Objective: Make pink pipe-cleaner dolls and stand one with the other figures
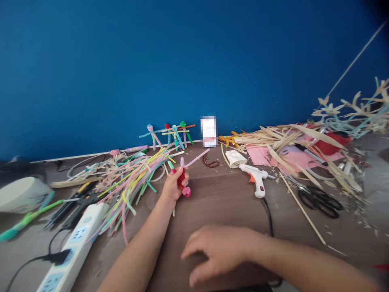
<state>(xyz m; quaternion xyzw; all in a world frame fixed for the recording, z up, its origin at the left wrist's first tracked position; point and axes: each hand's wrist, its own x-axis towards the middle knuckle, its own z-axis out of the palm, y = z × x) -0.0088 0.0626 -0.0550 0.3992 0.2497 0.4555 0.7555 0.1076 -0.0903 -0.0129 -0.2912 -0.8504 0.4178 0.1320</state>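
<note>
— Fingers of my left hand [179, 176] are clenched round a small twist of red and pink pipe cleaner [182, 179], and a pale pink stem [197, 157] sticks out of it, up and to the right.

— Where is that twist right now?

— Up in my grip, above the brown wood-grain worktop [212, 207], just beside a loose heap of long multicoloured pipe cleaners [133, 186].

— And your other hand?

— My right hand [215, 251] is closer to me, low over the worktop. Its fingers are relaxed and spread, and they grasp nothing.

— What's further along?

— To the right are a white and orange hot glue gun [257, 176] with a black cord [269, 213], then black-handled steel scissors [319, 201]. Beyond them, a pile of pale dried plant strips [273, 140] lies over pink paper sheets [261, 156].

— And against the wall?

— Small pipe-cleaner stick figures [173, 136] stand in front of the deep blue wall [152, 61], next to a white card [209, 131] too blurred to read. A white power strip [75, 243] lies at my left, near black-handled pliers [73, 207].
</note>
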